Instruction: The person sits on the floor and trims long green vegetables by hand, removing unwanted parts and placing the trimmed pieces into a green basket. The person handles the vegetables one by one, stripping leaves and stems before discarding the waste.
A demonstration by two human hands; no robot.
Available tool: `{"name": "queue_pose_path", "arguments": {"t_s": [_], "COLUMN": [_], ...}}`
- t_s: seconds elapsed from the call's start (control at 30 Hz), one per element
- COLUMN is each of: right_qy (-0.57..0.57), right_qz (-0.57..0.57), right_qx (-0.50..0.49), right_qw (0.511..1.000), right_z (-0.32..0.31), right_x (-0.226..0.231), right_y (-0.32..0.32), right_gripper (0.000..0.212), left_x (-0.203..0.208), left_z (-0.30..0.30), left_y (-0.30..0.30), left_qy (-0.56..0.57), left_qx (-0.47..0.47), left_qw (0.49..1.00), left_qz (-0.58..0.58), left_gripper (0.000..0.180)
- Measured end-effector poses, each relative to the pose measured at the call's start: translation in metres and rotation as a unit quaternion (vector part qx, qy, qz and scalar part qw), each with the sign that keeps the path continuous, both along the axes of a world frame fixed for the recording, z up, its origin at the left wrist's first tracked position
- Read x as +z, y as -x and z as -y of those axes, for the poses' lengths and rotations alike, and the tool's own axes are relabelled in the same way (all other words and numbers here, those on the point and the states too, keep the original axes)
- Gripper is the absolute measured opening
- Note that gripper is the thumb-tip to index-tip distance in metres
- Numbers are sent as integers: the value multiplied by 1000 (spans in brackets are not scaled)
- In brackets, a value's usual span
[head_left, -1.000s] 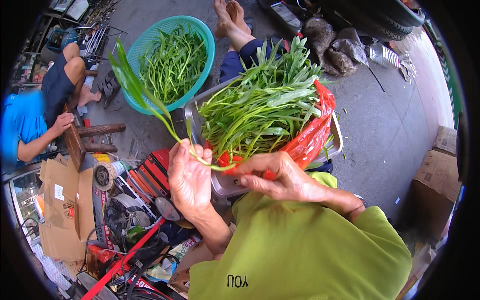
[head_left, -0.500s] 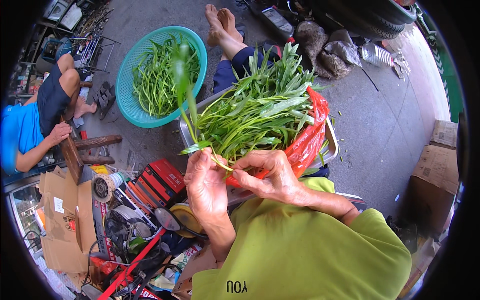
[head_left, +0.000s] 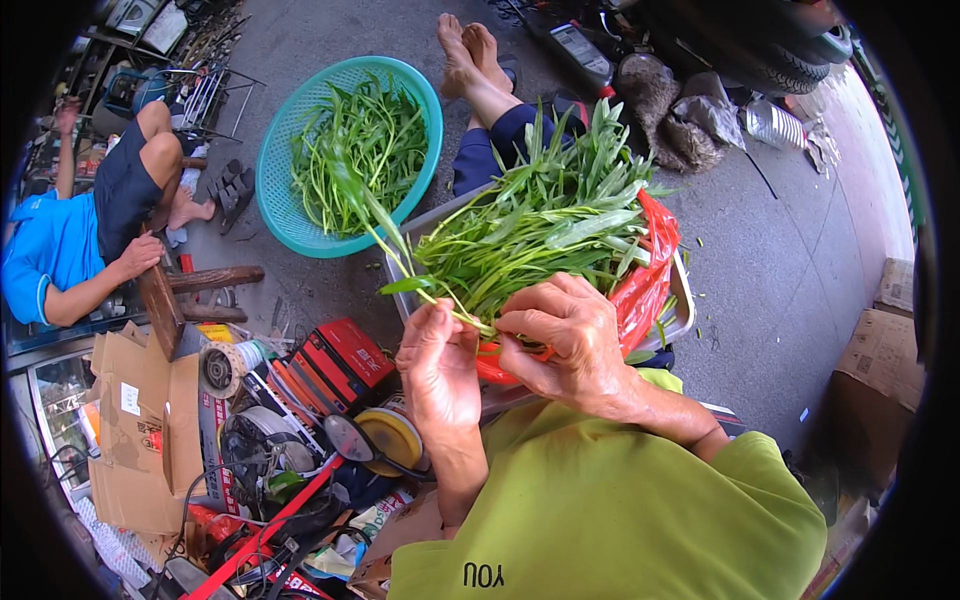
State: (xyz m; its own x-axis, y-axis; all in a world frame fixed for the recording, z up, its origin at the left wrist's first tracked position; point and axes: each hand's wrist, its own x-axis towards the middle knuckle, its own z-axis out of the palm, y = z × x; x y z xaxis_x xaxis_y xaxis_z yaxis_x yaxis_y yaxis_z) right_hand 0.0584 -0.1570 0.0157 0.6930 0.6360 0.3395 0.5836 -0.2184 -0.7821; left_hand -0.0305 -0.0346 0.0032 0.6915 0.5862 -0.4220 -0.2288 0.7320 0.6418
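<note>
A leafy water spinach stem (head_left: 402, 262) is pinched between the thumb and fingers of my left hand (head_left: 442, 368), its leaves pointing up and away. My right hand (head_left: 572, 348) grips the lower end of the same stem, close beside the left fingertips. Just beyond both hands, a heap of water spinach (head_left: 530, 232) lies on a red plastic bag (head_left: 655, 262) in a pale metal tray (head_left: 686, 305) on my lap. To the far left, a teal plastic basket (head_left: 272, 208) holds more water spinach (head_left: 375, 160) on the floor.
At the left, a person in a blue shirt (head_left: 70, 262) sits with one hand on a wooden stool (head_left: 160, 300). Cardboard (head_left: 130, 440), a red box (head_left: 345, 362) and tangled tools crowd my left side. Cardboard boxes (head_left: 875, 355) stand at the right; tyres (head_left: 780, 65) at the far right.
The view has shifted, so the scene sits further right. The held stem has tilted left and lower, and my right hand has turned slightly over its end. The seated person has raised an arm.
</note>
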Motion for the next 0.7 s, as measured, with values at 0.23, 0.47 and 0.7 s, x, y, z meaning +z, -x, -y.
{"name": "queue_pose_path", "arguments": {"t_s": [0.23, 0.47, 0.7], "right_qy": [-119, -264, -195], "right_qz": [-115, -256, -119], "right_qx": [-27, -193, -369], "right_qw": [986, 910, 901], "right_z": [2, 47, 129], "right_x": [-7, 0, -11], "right_y": [-10, -53, -76], "right_gripper": [9, 8, 17], "left_x": [4, 29, 4], "left_z": [21, -35, -142], "left_y": [3, -2, -37], "left_qy": [-67, -254, -545], "left_qx": [49, 159, 101], "left_qw": [995, 954, 799], "left_qz": [59, 27, -235], "left_gripper": [13, 11, 31]}}
